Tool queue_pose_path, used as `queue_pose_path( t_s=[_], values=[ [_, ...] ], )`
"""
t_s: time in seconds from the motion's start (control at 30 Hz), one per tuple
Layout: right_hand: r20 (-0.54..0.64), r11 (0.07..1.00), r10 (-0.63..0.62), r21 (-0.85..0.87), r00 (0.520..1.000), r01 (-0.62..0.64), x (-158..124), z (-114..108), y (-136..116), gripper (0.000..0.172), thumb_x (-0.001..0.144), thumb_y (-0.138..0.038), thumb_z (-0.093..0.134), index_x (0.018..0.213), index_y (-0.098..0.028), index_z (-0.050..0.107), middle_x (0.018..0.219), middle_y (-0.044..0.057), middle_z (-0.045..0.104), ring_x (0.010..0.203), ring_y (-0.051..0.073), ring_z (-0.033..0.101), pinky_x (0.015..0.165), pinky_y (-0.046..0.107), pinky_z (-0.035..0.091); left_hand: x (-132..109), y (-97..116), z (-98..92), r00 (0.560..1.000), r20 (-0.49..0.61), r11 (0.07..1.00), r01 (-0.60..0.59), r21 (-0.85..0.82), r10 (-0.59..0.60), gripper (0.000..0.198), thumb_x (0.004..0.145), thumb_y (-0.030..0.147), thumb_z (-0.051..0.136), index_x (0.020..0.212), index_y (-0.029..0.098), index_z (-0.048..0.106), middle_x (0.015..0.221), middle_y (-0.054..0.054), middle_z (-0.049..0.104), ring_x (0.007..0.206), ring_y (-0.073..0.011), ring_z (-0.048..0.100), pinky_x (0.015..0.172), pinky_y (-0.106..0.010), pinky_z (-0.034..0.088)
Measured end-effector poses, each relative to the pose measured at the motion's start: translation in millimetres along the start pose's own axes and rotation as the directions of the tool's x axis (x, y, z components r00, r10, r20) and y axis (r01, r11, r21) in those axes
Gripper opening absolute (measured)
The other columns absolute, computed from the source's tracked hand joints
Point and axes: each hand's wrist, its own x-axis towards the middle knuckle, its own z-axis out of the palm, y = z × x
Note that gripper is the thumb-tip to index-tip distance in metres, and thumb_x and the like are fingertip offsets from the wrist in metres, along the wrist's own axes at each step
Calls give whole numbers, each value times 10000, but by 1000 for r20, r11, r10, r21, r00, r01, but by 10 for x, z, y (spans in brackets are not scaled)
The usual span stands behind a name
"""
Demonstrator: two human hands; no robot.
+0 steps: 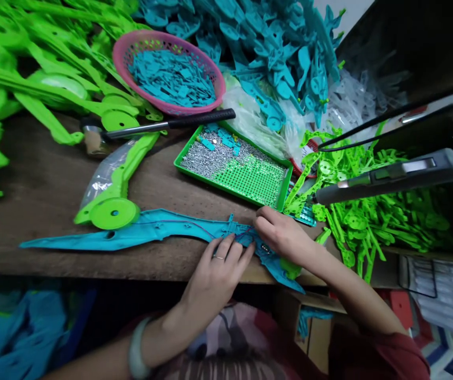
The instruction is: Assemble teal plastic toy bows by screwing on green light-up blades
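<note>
A long blue plastic shell half [159,224], shaped like a toy sword, lies along the front of the bench with its inner side up. A thin dark wire runs inside it, and a small metallic part [265,248] shows by the wide right end. My left hand [218,264], with a ring, grips the shell near its middle, fingers bent over it. My right hand [284,235] is closed in a pinch just right of there, over the shell; its fingertips hide what they hold. Under the right end is a bright green part [290,268].
Behind the shell stands a green tray [234,192] of small screws. A hammer [171,124] lies by a pink basket [118,58] of blue pieces. A grey electric screwdriver [388,177] hangs at right. Green parts [52,79] and blue parts [274,53] are heaped behind.
</note>
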Motion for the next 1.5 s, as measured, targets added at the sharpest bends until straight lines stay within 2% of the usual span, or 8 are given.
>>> queue_pose_path(
  t_s=[0.1, 0.4, 0.63, 0.83, 0.93, 1.07, 1.27, 1.5],
  values=[
    [-2, 995, -16, 102, 1000, 16, -1, -17, 16, 149, 1016, -154, 443, 911, -193, 541, 876, 43, 552, 718, 157, 455, 618, 262, 375, 3, -45, -9, 999, -26, 1000, -20, -12, 20, 435, 927, 66, 414, 1264, 138, 679, 993, -125, 634, 1045, -311, 621, 879, -454, 559],
    [-65, 994, -9, 106, 998, 16, 5, 94, 39, 197, 1014, -111, 428, 879, -181, 554, 893, 62, 553, 804, 187, 485, 726, 296, 434, 4, -163, -53, 997, -49, 996, -69, -54, 66, 397, 965, 47, 365, 1226, 13, 663, 1038, -156, 668, 1062, -296, 605, 904, -413, 526],
    [-191, 878, 116, 478, 975, -11, -42, 153, -19, 144, 1003, -145, 454, 1018, -183, 593, 1011, 86, 587, 886, 167, 592, 749, 275, 521, 93, -210, -83, 996, -23, 995, -90, -44, 89, 373, 961, 37, 368, 1159, 27, 684, 988, -147, 675, 972, -280, 605, 810, -395, 531],
    [-332, 793, 228, 609, 915, 23, -18, 306, -84, 95, 943, -119, 540, 912, -201, 577, 940, 57, 635, 880, 148, 639, 768, 256, 529, 74, -194, -55, 997, -72, 993, -27, -111, 19, 310, 986, 67, 420, 1180, 33, 659, 985, -133, 682, 988, -270, 611, 883, -388, 516],
    [-327, 807, 242, 591, 914, -2, 0, 357, -96, 104, 937, -119, 536, 884, -203, 568, 897, 53, 642, 835, 150, 636, 742, 260, 528, 65, -172, -48, 997, -63, 995, 36, -96, -43, 324, 972, 70, 465, 1248, 14, 625, 998, -138, 682, 976, -270, 611, 881, -384, 514],
    [-326, 823, 271, 567, 906, -43, 12, 414, -125, 111, 955, -122, 508, 937, -200, 585, 911, 66, 675, 848, 157, 660, 753, 277, 545, 61, -161, -54, 999, -33, 997, 13, -74, -15, 364, 968, 46, 405, 1239, 34, 648, 969, -129, 672, 938, -269, 611, 834, -383, 527],
    [-358, 819, 229, 573, 905, 19, 28, 408, -148, 128, 952, -112, 515, 953, -206, 602, 925, 70, 724, 866, 167, 683, 777, 313, 556, 34, -134, -22, 998, -53, 995, 33, -95, -38, 361, 954, 42, 404, 1206, 35, 662, 964, -129, 660, 978, -278, 613, 831, -391, 556],
    [-222, 689, 311, 722, 924, -59, 37, 242, -78, 72, 885, -150, 610, 908, -206, 649, 953, 68, 734, 920, 174, 709, 840, 335, 576, 45, -131, -12, 995, -77, 996, 50, -80, -56, 332, 941, 36, 427, 1154, 53, 681, 939, -122, 652, 950, -261, 613, 806, -373, 567]
  ],
)
